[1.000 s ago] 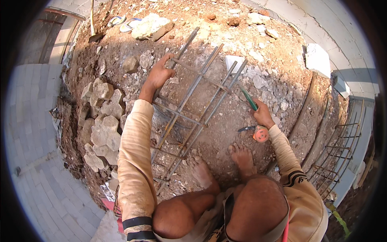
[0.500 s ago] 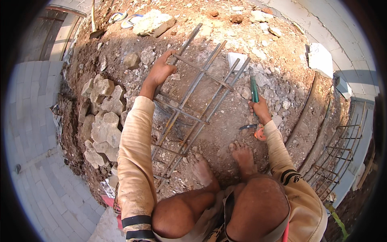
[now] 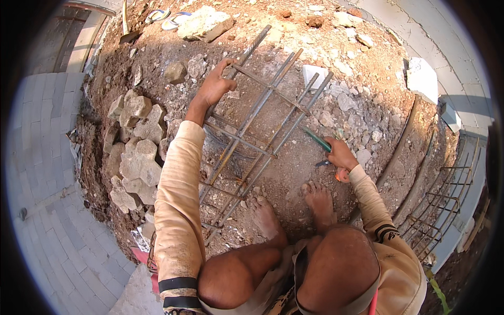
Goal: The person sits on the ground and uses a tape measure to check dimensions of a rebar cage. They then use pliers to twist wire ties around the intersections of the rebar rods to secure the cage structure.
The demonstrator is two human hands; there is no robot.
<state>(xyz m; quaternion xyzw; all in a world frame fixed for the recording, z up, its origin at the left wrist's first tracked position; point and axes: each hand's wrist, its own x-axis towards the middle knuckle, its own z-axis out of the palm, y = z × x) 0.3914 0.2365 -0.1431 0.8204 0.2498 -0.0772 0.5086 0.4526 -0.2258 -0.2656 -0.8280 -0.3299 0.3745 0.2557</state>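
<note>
A rebar cage of long steel bars with cross ties lies slantwise on the ground ahead of my feet. My left hand is closed around its outer left bar, close to the far cross tie, with thumb and forefinger sticking out past the bar. In my right hand is a slim green tool, gripped at its near end. Its tip points up and left, just short of the cage's right bar; its kind I cannot make out. Beneath my right wrist lies an orange round object, partly hidden, beside a small dark piece.
Broken stone blocks are piled left of the cage. A white block sits beyond its right end, near loose rubble. Another rebar cage rests at far right. Sandals and a large rock lie farther off.
The green tool has swung from pointing straight ahead to slanting left toward the cage, as my right hand turned. My left hand keeps its place on the bar.
</note>
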